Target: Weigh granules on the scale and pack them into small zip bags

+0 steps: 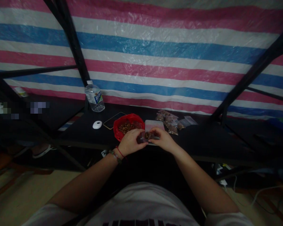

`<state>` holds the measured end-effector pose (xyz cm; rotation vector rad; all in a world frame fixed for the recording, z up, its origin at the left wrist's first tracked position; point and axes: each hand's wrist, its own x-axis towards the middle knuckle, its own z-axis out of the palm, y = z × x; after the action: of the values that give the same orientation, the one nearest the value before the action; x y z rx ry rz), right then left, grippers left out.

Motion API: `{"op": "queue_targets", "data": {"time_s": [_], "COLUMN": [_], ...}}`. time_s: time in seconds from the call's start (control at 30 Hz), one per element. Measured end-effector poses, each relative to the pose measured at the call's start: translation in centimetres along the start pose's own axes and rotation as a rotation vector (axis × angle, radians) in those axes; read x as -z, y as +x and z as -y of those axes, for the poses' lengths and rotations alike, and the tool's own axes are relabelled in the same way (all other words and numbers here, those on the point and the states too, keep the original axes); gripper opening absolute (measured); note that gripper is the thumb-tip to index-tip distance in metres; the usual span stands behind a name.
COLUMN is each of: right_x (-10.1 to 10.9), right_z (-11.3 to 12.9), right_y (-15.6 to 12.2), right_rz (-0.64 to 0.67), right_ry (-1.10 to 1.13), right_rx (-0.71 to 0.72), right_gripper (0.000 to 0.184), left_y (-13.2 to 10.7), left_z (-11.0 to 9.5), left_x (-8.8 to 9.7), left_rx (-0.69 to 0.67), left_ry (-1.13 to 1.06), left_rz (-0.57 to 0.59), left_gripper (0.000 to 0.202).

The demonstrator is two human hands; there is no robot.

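Both hands meet at the near edge of a black table. My left hand and my right hand are closed on the two ends of a small clear bag filled with brown pieces. Just behind the hands sits a red bag open at the top, holding more brown pieces. A small pale scale or pad lies beside it. To the right lies a pile of filled small bags.
A water bottle stands at the back left of the table, with a white oval object and a phone near it. Black frame poles cross a striped tarp wall. Someone's sandalled foot shows at left.
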<state>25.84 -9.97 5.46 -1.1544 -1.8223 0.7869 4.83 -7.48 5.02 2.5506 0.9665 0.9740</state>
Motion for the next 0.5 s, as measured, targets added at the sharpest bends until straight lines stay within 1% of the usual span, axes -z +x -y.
{"op": "queue_targets", "data": {"time_s": [0.13, 0.27, 0.33, 0.43, 0.5], "right_x": [0.2, 0.4, 0.5, 0.6, 0.6], "right_z": [0.5, 1.1, 1.3, 1.7, 2.0], "right_y": [-0.4, -0.6, -0.7, -1.0, -1.1], "right_rz": [0.033, 0.072, 0.085, 0.056, 0.029], "right_ry": [-0.008, -0.014, 0.004, 0.062, 0.064], "right_rx": [0.019, 0.034, 0.037, 0.011, 0.006], "right_gripper": [0.029, 0.033, 0.038, 0.048, 0.048], "left_y": [-0.1, -0.2, -0.3, -0.5, -0.6], "left_z": [-0.4, -0.7, -0.9, -1.1, -1.3], "left_x": [-0.2, -0.5, -0.7, -0.9, -0.9], "left_rx": [-0.001, 0.016, 0.02, 0.041, 0.056], "left_ry": [-0.022, -0.081, -0.122, -0.178, -0.21], "left_rz": [0.01, -0.013, -0.022, -0.034, -0.039], "left_gripper": [0.048, 0.048, 0.049, 0.05, 0.048]}}
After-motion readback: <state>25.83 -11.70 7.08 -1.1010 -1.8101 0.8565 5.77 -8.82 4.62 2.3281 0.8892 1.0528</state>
